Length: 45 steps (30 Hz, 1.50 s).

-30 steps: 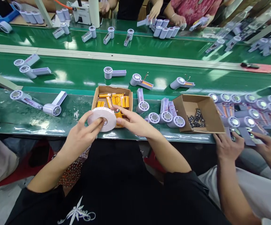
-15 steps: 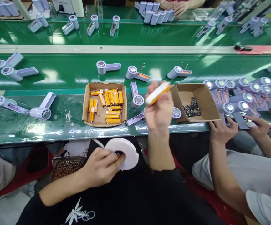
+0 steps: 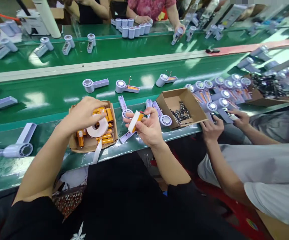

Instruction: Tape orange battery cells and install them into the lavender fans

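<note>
My right hand [image 3: 151, 130] grips an orange battery [image 3: 139, 117] with a white strip of foam tape [image 3: 133, 122] along one side. A cardboard box [image 3: 70, 148] of orange batteries [image 3: 109, 115] stands to the left. On the batteries rests a white roll of tape [image 3: 90, 130], its loose end hanging over the box's front edge. My left hand [image 3: 86, 111] is over this box, fingers apart at the roll's upper edge; its fingertips are partly hidden. Between the boxes, close behind my right hand, lie lilac fan housings [image 3: 165, 120].
A second cardboard box [image 3: 196, 116] holds small dark circuit boards [image 3: 182, 112]. Several fan housings [image 3: 88, 85] lie along the green belt [image 3: 66, 88]. On the right, a co-worker's hands [image 3: 212, 128] handle housings beside a crowded group of them. Other people sit across the line.
My left hand has carried the tape roll from my lap up to the battery box. My right hand has lowered with the taped battery. The view has turned to the right.
</note>
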Each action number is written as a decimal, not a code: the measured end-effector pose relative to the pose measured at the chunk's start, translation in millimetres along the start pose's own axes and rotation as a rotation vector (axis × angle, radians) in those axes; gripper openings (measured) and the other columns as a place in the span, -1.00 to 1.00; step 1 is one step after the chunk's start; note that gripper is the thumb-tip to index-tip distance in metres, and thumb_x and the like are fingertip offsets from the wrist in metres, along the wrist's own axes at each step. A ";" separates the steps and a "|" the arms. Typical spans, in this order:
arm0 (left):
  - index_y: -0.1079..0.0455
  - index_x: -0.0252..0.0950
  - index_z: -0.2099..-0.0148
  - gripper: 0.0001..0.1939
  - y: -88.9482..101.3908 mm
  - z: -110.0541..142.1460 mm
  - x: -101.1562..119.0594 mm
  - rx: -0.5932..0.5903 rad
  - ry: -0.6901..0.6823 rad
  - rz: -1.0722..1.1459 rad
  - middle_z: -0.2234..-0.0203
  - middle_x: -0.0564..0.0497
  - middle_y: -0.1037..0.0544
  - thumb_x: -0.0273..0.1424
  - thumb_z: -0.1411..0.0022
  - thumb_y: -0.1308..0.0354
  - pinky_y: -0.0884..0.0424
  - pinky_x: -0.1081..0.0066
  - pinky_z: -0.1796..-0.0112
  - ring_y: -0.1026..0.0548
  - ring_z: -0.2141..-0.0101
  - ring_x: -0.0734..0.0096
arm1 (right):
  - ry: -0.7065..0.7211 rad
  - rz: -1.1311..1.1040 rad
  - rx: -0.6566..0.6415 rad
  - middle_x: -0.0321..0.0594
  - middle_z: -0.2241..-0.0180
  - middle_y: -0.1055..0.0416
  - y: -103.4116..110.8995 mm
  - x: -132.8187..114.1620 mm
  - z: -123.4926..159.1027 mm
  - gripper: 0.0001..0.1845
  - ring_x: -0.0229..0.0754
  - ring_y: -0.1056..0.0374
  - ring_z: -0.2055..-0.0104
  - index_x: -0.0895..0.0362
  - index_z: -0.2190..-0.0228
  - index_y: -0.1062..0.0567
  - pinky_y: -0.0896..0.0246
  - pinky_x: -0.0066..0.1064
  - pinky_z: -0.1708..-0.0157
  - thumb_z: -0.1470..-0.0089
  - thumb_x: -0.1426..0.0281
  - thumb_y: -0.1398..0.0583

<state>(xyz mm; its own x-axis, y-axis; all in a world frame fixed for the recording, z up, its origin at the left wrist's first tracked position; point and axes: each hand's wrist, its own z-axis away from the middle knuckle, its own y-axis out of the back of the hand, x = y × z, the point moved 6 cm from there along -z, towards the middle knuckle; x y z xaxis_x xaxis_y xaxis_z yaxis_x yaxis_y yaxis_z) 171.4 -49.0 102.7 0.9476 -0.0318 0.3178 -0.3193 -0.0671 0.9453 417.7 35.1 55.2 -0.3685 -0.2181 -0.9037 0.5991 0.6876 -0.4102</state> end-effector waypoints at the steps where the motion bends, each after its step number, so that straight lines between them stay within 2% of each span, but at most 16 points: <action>1: -0.55 -0.17 -0.37 -0.44 2.5 -18.3 -7.4 0.014 0.043 -0.037 -0.24 -0.13 -0.65 -0.05 -0.52 -0.07 -0.36 -0.08 -0.36 -0.50 -0.27 -0.09 | 0.018 0.004 -0.016 -0.28 -0.03 -0.74 1.2 -1.1 -1.3 -0.33 -0.02 -0.72 -0.05 -0.15 0.06 -0.22 -0.68 0.00 -0.10 -0.15 0.02 -0.55; 5: -0.49 -0.23 -0.43 -0.42 -2.3 -90.8 -54.8 -0.004 0.222 -0.229 -0.30 -0.19 -0.61 -0.15 -0.50 -0.07 -0.41 -0.06 -0.32 -0.48 -0.31 -0.15 | 0.031 0.103 -0.081 -0.18 -0.01 -0.75 1.8 0.4 -6.0 -0.32 0.04 -0.70 -0.10 -0.13 -0.17 -0.36 -0.67 0.01 -0.15 -0.20 0.04 -0.52; 8: -0.43 -0.20 -0.48 -0.40 -11.1 -129.1 -90.8 -0.026 0.294 -0.352 -0.43 -0.20 -0.48 -0.17 -0.51 -0.06 -0.37 -0.16 -0.34 -0.33 -0.42 -0.29 | 0.033 0.135 -0.094 -0.11 -0.03 -0.75 4.1 5.2 -7.4 -0.45 0.08 -0.70 -0.13 -0.08 -0.08 -0.42 -0.67 0.01 -0.13 -0.24 0.04 -0.49; 10: -0.41 -0.17 -0.49 -0.39 -19.2 -145.3 -109.1 -0.066 0.334 -0.386 -0.49 -0.21 -0.40 -0.12 -0.51 -0.09 -0.35 -0.25 -0.33 -0.20 -0.48 -0.42 | 0.029 0.118 -0.087 -0.13 -0.03 -0.75 7.2 9.4 -7.1 -0.50 0.07 -0.72 -0.10 -0.09 0.01 -0.38 -0.68 0.03 -0.10 -0.25 0.07 -0.49; 12: -0.39 -0.17 -0.49 -0.39 -28.7 -154.9 -122.7 -0.143 0.375 -0.392 -0.46 -0.26 -0.43 -0.13 -0.50 -0.11 -0.36 -0.27 -0.30 -0.25 -0.46 -0.46 | 0.013 0.106 -0.088 -0.16 -0.03 -0.75 10.1 13.5 -6.0 -0.50 0.05 -0.73 -0.07 -0.09 0.08 -0.31 -0.68 0.04 -0.08 -0.27 0.09 -0.49; 14: -0.37 -0.16 -0.49 -0.41 -34.2 -159.7 -131.8 -0.181 0.389 -0.399 -0.36 -0.31 -0.53 -0.18 -0.50 -0.10 -0.41 -0.20 -0.25 -0.42 -0.37 -0.39 | -0.003 0.107 -0.104 -0.17 -0.03 -0.75 12.7 15.8 -4.3 -0.49 0.03 -0.74 -0.04 -0.09 0.12 -0.25 -0.68 0.04 -0.07 -0.29 0.10 -0.47; 16: -0.36 -0.12 -0.49 -0.42 -33.9 -160.2 -137.6 -0.154 0.356 -0.420 -0.29 -0.28 -0.59 -0.17 -0.50 -0.11 -0.44 -0.11 -0.21 -0.54 -0.27 -0.29 | -0.017 0.123 -0.119 -0.17 -0.04 -0.75 15.8 14.8 -3.6 -0.49 0.02 -0.74 -0.04 -0.10 0.13 -0.21 -0.68 0.03 -0.07 -0.32 0.10 -0.45; 18: -0.46 -0.07 -0.40 -0.46 -32.6 -155.3 -143.6 -0.153 0.293 -0.459 -0.24 -0.20 -0.63 -0.07 -0.49 -0.13 -0.44 -0.04 -0.18 -0.59 -0.22 -0.23 | -0.018 0.156 -0.132 -0.16 -0.05 -0.75 19.0 9.3 -6.2 -0.50 0.00 -0.74 -0.03 -0.10 0.13 -0.20 -0.68 0.00 -0.06 -0.34 0.10 -0.44; 20: -0.58 -0.07 -0.26 -0.52 -32.9 -145.5 -151.6 -0.209 0.223 -0.499 -0.22 -0.13 -0.65 0.00 -0.47 -0.13 -0.43 0.01 -0.17 -0.59 -0.20 -0.19 | -0.010 0.220 -0.155 -0.16 -0.06 -0.75 20.6 0.3 -15.5 -0.51 -0.02 -0.74 0.00 -0.11 0.12 -0.20 -0.68 -0.05 -0.03 -0.35 0.08 -0.42; 22: -0.65 -0.08 -0.15 -0.57 -33.7 -134.0 -160.4 -0.272 0.157 -0.511 -0.25 -0.09 -0.64 -0.03 -0.46 -0.13 -0.42 0.07 -0.16 -0.58 -0.21 -0.14 | 0.004 0.304 -0.189 -0.16 -0.05 -0.74 18.8 -9.4 -34.4 -0.52 -0.06 -0.73 0.08 -0.12 0.07 -0.23 -0.68 -0.09 0.03 -0.35 0.05 -0.41; 24: -0.69 -0.08 -0.11 -0.63 -33.5 -124.7 -169.4 -0.304 0.131 -0.482 -0.25 -0.08 -0.64 -0.14 -0.42 -0.17 -0.41 0.14 -0.17 -0.55 -0.24 -0.08 | 0.028 0.377 -0.218 -0.17 -0.01 -0.73 13.7 -16.8 -63.9 -0.51 -0.10 -0.71 0.15 -0.13 -0.02 -0.30 -0.69 -0.13 0.04 -0.32 0.03 -0.43; 27: -0.72 -0.04 -0.05 -0.67 -32.1 -120.9 -181.6 -0.306 0.186 -0.380 -0.14 -0.05 -0.71 -0.24 -0.29 -0.25 -0.41 0.25 -0.17 -0.54 -0.23 0.03 | 0.100 0.453 -0.239 -0.20 0.04 -0.71 0.9 -17.9 -122.7 -0.48 -0.09 -0.71 0.09 -0.09 -0.07 -0.41 -0.67 -0.15 -0.03 -0.24 0.06 -0.47; 32: -0.75 0.06 0.02 -0.68 -26.8 -132.9 -189.6 -0.351 0.260 -0.209 0.11 0.09 -0.79 -0.15 -0.22 -0.30 -0.42 0.39 0.01 -0.65 0.01 0.17 | 0.216 0.649 -0.279 -0.22 0.18 -0.70 -20.6 14.8 -219.0 -0.51 -0.05 -0.68 0.11 0.03 -0.02 -0.58 -0.63 -0.11 -0.05 -0.14 0.12 -0.48; 35: -0.73 -0.01 -0.05 -0.63 -20.0 -137.4 -188.7 -0.342 0.286 -0.090 0.06 0.11 -0.79 -0.12 -0.26 -0.28 -0.40 0.44 0.07 -0.65 0.04 0.24 | 0.235 0.766 -0.314 -0.25 0.27 -0.69 -28.8 43.1 -256.4 -0.63 -0.09 -0.65 0.21 0.07 0.04 -0.60 -0.59 -0.18 0.03 -0.15 0.23 -0.42; 40: -0.63 -0.06 -0.15 -0.64 -21.0 -140.3 -183.5 -0.244 0.364 -0.106 -0.02 0.05 -0.77 -0.18 -0.40 -0.18 -0.43 0.42 0.04 -0.66 -0.02 0.22 | 0.199 0.970 -0.365 -0.24 0.26 -0.73 -34.9 76.0 -283.6 -0.71 -0.09 -0.66 0.20 0.06 0.05 -0.58 -0.52 -0.27 0.09 -0.18 0.35 -0.36; 45: -0.54 -0.10 -0.23 -0.62 -34.9 -149.4 -176.9 -0.156 0.433 -0.116 -0.07 -0.08 -0.72 -0.19 -0.46 -0.14 -0.46 0.30 -0.05 -0.63 -0.13 0.04 | 0.157 1.364 -0.467 -0.22 0.24 -0.76 -34.7 84.9 -282.9 -0.70 -0.03 -0.67 0.20 0.03 -0.03 -0.62 -0.44 -0.30 0.09 -0.27 0.40 -0.35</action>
<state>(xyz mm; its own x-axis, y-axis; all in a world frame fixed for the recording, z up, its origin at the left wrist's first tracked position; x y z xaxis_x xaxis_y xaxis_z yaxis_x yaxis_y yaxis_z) 16.2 108.0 24.5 0.9039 0.3879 0.1801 -0.2377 0.1056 0.9656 164.5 188.6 27.5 0.1974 0.8339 -0.5155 0.2704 0.4591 0.8462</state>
